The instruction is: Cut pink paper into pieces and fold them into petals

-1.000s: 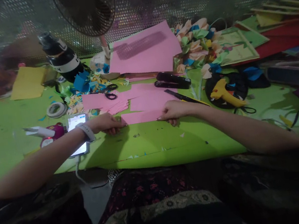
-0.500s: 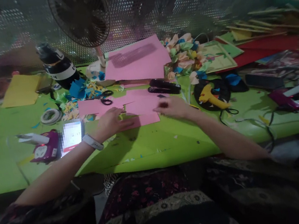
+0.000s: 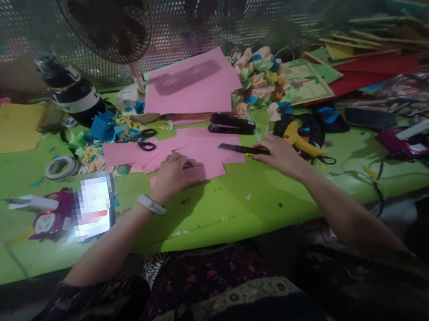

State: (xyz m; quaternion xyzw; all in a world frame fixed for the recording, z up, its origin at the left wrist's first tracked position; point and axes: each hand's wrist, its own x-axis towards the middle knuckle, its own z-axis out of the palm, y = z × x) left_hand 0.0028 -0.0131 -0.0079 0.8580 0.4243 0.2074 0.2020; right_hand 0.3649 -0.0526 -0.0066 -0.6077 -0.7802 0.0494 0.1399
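Pink paper pieces (image 3: 207, 142) lie overlapped on the green table in front of me. My left hand (image 3: 176, 175) rests on the nearest piece, fingers stretched out and thumb a little apart from them. My right hand (image 3: 277, 155) is closed around the black and yellow handle of a utility knife (image 3: 239, 148). Its dark blade points left over the pink paper. Just behind lies a black stapler (image 3: 231, 124). Black-handled scissors (image 3: 146, 141) rest on the pink paper at the left.
A lit phone (image 3: 92, 205) lies beside my left forearm, near a roll of tape (image 3: 61, 167). Right of my right hand is a yellow glue gun (image 3: 299, 138). Paper scraps, a bottle (image 3: 74, 93), a fan (image 3: 107, 22) and a large pink sheet (image 3: 191, 85) stand behind.
My right hand has moved right, off the pink paper's edge, and now holds the utility knife. My left hand has settled lower on the paper. The view has shifted slightly.
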